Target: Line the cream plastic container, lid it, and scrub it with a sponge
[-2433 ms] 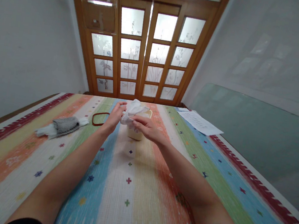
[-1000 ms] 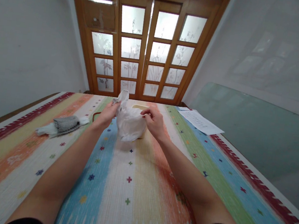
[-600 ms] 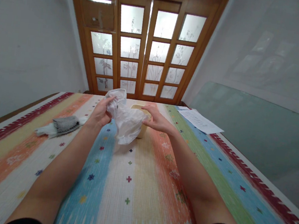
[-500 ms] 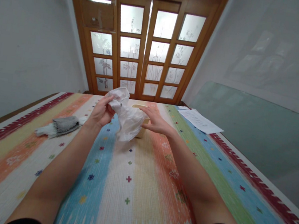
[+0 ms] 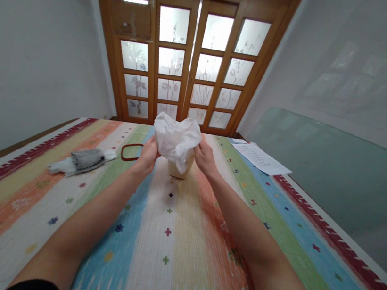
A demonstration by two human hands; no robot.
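A thin white plastic bag [image 5: 176,138] is spread over the top of a cream-coloured container [image 5: 177,170] at the middle of the table. My left hand [image 5: 149,153] grips the bag's left side, and my right hand [image 5: 206,156] grips its right side. The bag hides the container's rim and most of its upper part. Just left of my left hand lies a dark red ring-shaped band or frame [image 5: 129,159], partly covered by that hand.
A grey knitted piece wrapped round white material [image 5: 88,159] lies on the left of the striped tablecloth [image 5: 162,274]. Printed paper sheets [image 5: 261,158] lie at the back right. Behind the table stand wooden doors with glass panes [image 5: 192,59].
My left hand has moved right, and the bag has shifted from beside the container to over its top. My right hand has moved slightly right. The dark red ring has come into sight.
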